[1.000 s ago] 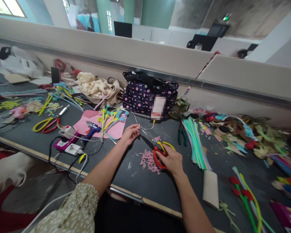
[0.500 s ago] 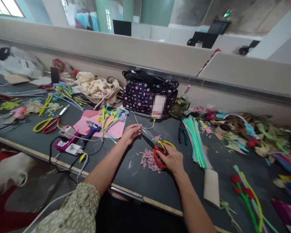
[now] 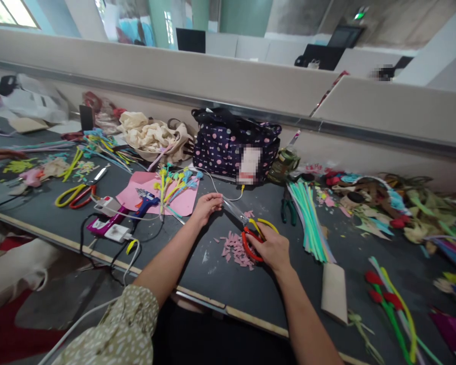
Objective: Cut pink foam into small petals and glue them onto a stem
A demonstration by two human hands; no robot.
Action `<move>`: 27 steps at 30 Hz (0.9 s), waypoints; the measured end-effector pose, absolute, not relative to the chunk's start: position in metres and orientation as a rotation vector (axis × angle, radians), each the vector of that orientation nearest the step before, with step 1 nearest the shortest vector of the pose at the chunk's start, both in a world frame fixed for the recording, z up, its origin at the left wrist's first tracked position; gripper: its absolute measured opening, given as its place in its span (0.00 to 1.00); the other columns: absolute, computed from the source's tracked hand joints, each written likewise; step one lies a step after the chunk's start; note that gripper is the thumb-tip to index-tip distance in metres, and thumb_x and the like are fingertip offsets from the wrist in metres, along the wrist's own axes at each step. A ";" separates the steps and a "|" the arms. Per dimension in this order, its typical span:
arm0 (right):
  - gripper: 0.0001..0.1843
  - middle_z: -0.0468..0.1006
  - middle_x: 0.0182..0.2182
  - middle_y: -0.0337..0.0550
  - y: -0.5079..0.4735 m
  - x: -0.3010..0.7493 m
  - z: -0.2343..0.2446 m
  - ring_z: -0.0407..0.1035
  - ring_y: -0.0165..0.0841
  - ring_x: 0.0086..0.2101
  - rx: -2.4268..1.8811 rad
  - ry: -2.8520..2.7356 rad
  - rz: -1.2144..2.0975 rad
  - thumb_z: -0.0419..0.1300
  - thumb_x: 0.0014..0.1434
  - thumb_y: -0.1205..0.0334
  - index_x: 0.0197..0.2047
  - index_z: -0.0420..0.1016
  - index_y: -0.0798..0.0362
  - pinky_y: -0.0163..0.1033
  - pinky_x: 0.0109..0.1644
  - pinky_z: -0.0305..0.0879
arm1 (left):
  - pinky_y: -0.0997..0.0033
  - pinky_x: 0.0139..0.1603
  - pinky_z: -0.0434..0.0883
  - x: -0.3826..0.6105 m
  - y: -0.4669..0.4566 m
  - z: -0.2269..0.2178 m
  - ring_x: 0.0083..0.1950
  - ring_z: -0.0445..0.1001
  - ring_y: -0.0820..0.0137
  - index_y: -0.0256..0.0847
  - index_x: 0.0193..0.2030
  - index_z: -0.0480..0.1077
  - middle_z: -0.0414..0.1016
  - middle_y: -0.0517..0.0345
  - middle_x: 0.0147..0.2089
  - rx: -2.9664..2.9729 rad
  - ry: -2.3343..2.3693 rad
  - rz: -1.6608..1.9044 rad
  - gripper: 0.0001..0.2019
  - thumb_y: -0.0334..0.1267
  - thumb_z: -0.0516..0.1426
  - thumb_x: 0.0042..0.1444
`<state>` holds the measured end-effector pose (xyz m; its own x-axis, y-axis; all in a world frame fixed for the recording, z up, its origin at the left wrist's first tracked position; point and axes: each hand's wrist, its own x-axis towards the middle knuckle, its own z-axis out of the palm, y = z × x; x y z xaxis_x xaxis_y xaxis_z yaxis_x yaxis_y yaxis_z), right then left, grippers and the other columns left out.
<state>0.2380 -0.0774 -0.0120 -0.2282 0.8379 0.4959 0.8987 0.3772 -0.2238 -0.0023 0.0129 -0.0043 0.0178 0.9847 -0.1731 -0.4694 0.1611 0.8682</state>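
Note:
My right hand (image 3: 272,249) grips scissors (image 3: 251,230) with one red and one yellow handle loop, fingers through the loops, blades pointing up-left toward my left hand (image 3: 205,207). The left hand's fingers are pinched together near the blade tips; what they hold is too small to make out. A small heap of pink cut scraps (image 3: 235,250) lies on the dark table (image 3: 220,284) just left of the scissors.
A dotted dark bag (image 3: 228,147) stands behind the hands. A pink sheet (image 3: 137,190) with pipe-cleaner flowers (image 3: 175,185), a blue glue gun (image 3: 144,200), a power strip (image 3: 106,205), a second pair of scissors (image 3: 74,192), green pliers (image 3: 287,210), a bundle of green stems (image 3: 309,223) and craft clutter (image 3: 387,203) surround them.
Barely anything differs. The view has shifted slightly; both hands stay in the same pose at the scissors.

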 end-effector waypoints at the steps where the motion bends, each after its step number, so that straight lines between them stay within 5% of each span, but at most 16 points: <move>1: 0.26 0.81 0.41 0.46 -0.077 0.238 -0.013 0.75 0.36 0.37 -1.486 -2.094 -0.152 0.56 0.59 0.42 0.50 0.74 0.52 0.37 0.38 0.67 | 0.76 0.28 0.70 -0.003 0.013 -0.004 0.25 0.70 0.77 0.34 0.36 0.74 0.74 0.59 0.27 0.680 0.928 1.286 0.16 0.32 0.68 0.36; 27: 0.26 0.80 0.42 0.47 -0.079 0.237 -0.008 0.75 0.36 0.39 -1.440 -2.068 -0.145 0.56 0.58 0.43 0.50 0.75 0.54 0.37 0.40 0.69 | 0.78 0.28 0.71 -0.006 0.013 -0.001 0.26 0.71 0.78 0.34 0.36 0.74 0.76 0.57 0.29 0.523 0.877 1.252 0.14 0.29 0.68 0.40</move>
